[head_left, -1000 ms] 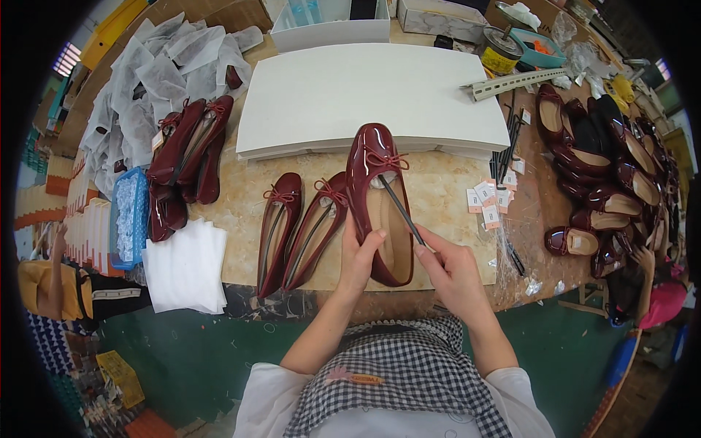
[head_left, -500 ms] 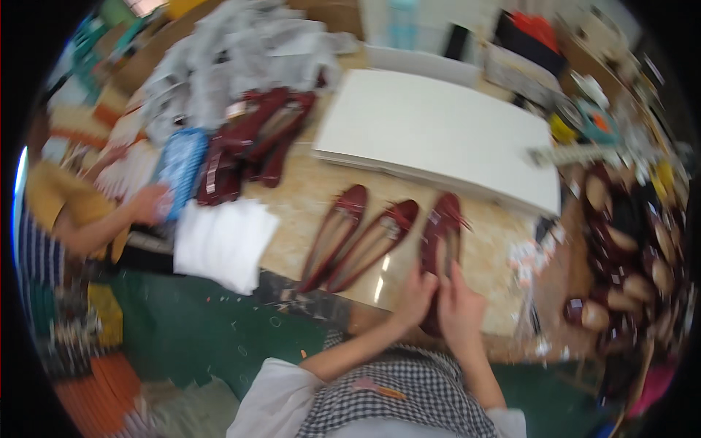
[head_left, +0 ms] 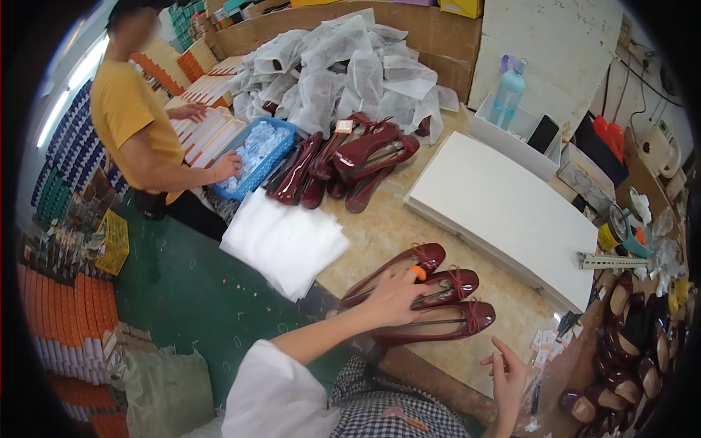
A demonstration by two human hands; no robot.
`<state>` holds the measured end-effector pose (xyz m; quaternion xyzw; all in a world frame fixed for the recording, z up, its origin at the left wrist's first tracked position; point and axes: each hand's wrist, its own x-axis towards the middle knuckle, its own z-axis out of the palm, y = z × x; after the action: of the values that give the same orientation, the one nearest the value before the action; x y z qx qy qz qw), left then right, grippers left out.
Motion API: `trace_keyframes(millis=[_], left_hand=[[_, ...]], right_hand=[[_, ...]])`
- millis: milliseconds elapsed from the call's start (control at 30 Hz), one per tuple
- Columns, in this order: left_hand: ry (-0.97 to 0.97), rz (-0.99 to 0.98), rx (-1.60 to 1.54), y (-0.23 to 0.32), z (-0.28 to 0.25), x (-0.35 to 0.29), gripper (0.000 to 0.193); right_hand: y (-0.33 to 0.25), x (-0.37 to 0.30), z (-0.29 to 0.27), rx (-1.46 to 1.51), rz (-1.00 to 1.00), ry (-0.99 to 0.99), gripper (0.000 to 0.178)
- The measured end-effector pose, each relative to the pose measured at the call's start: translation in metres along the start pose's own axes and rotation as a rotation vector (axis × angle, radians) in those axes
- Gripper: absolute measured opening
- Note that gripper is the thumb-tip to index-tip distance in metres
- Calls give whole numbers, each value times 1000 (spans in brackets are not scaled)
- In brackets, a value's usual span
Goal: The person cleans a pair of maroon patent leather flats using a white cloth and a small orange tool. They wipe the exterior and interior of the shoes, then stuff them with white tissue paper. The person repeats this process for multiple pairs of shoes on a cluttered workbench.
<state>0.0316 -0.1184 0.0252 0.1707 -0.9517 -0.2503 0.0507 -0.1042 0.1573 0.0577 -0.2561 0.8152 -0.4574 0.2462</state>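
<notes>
Three glossy dark red ballet flats with bows lie side by side at the table's near edge: a far one (head_left: 431, 255), a middle one (head_left: 461, 283) and a near one (head_left: 475, 318). My left hand (head_left: 394, 298) reaches over them, its fingers closed on the middle flat and against the far one. Something orange covers one of its fingertips. The fingers' undersides are hidden. To the right of the near flat, my right hand (head_left: 507, 372) is held empty, index finger stretched and fingers apart. Small white tags (head_left: 544, 347) lie just beyond it.
A white box (head_left: 504, 212) spans the table's back. More red flats are piled at the left (head_left: 365, 157) and right (head_left: 621, 350). White sheets (head_left: 285, 241) lie near a blue basket (head_left: 255, 160), where a person in yellow (head_left: 139, 109) has a hand. Wrapped bundles (head_left: 328, 80) rise behind.
The third flat, earlier held in both hands, now lies with the other two. My right hand has come away to the right; my left is over the flats. The view has swung left.
</notes>
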Motion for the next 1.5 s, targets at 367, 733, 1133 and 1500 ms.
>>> trace_keyframes(millis=[367,733,1133,1500], left_hand=[[322,-218,163,-403,-302,86,40],[654,-259,4,-378,-322,141,35],[75,49,-15,52,-97,108,29],[-208,226,-537,136,18,105,50]], right_hand=[[35,3,-73,-270,52,144,27],[169,123,-274,-915,60,609,49],[206,239,-347,-352,567,754,49],[97,98,-239,-2,-199,466,14]])
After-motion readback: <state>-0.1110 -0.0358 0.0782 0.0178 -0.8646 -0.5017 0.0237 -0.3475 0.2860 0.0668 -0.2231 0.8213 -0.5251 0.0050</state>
